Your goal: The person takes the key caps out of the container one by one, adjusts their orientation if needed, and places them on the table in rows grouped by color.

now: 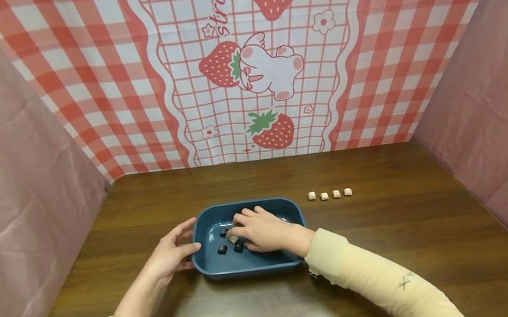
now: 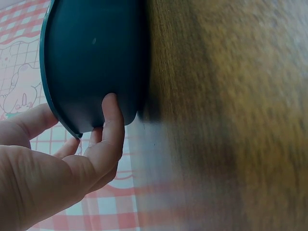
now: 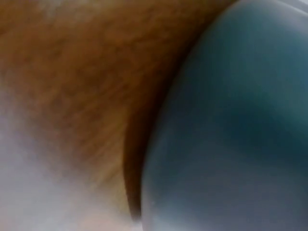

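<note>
A blue rectangular basin (image 1: 253, 271) sits on the table. At its left end my left hand (image 1: 170, 250) holds the wall, thumb at the rim; in the left wrist view the fingers of that hand (image 2: 62, 163) bend round the basin's end (image 2: 96, 53). My right hand (image 1: 265, 231) reaches inside, palm down, its fingers spread low over small keycaps. A beige keycap (image 1: 233, 239) lies by its fingertips, among black keycaps (image 1: 222, 249). Whether the fingertips touch one is unclear. The right wrist view is blurred, showing the basin's outer side (image 3: 231, 125) but no fingers.
Several cream keycaps (image 1: 336, 194) stand in a row on the wooden table (image 1: 409, 224), right of the basin. A checked strawberry cloth (image 1: 131, 89) hangs at the back, with pink curtains (image 1: 14, 182) on both sides.
</note>
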A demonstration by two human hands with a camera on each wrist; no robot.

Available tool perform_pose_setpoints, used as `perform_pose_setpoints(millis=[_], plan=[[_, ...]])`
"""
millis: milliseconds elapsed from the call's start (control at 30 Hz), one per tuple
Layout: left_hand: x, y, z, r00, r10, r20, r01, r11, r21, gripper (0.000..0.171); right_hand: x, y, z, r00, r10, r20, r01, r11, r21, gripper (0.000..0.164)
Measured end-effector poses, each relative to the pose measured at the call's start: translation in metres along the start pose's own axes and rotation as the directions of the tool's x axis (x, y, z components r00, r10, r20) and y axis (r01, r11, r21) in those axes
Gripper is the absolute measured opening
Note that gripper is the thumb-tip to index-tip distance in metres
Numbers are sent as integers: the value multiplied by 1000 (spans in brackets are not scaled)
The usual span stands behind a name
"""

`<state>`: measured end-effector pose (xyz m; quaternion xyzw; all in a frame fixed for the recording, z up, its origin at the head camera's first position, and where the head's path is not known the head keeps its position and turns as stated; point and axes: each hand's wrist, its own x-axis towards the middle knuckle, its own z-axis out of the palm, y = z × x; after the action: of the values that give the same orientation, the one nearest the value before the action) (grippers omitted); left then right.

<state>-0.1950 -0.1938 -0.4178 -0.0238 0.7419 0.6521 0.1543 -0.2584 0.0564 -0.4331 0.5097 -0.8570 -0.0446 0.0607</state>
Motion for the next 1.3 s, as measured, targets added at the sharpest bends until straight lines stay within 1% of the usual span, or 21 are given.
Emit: perform_pose_setpoints(millis=[133, 267, 467, 633, 833, 1067, 1300], plan=[[1, 0, 0, 1000, -6, -3, 6, 1000, 4, 60, 0, 0, 1, 1000, -5, -20, 5, 1000, -18, 36], [2, 0, 0, 1000, -17, -13, 17, 1000, 6, 60, -1, 1, 3, 999, -10, -52, 8, 1000, -30, 27], [1, 0, 0, 1000, -4, -1, 4, 1000, 5, 61, -1, 2, 4, 997, -7, -79, 6, 1000, -13, 15], [0, 0, 1, 1000, -10, -4, 10, 1000, -11, 61, -2, 2, 3, 996, -7, -89, 8, 1000, 2, 6], [1, -1, 1, 999, -29, -18, 29, 1000, -7, 60, -6, 2, -2, 996, -2, -87, 2, 1000, 4, 8], [2, 0, 0, 999, -29, -20, 30, 1000, 6, 60, -13, 7, -9, 993, 3, -119, -2, 1000, 7, 4], [1, 0, 0, 1000, -20, -9, 20, 1000, 0, 61, -23, 14, -24, 993, 17, -120, -15, 1000, 14, 9]])
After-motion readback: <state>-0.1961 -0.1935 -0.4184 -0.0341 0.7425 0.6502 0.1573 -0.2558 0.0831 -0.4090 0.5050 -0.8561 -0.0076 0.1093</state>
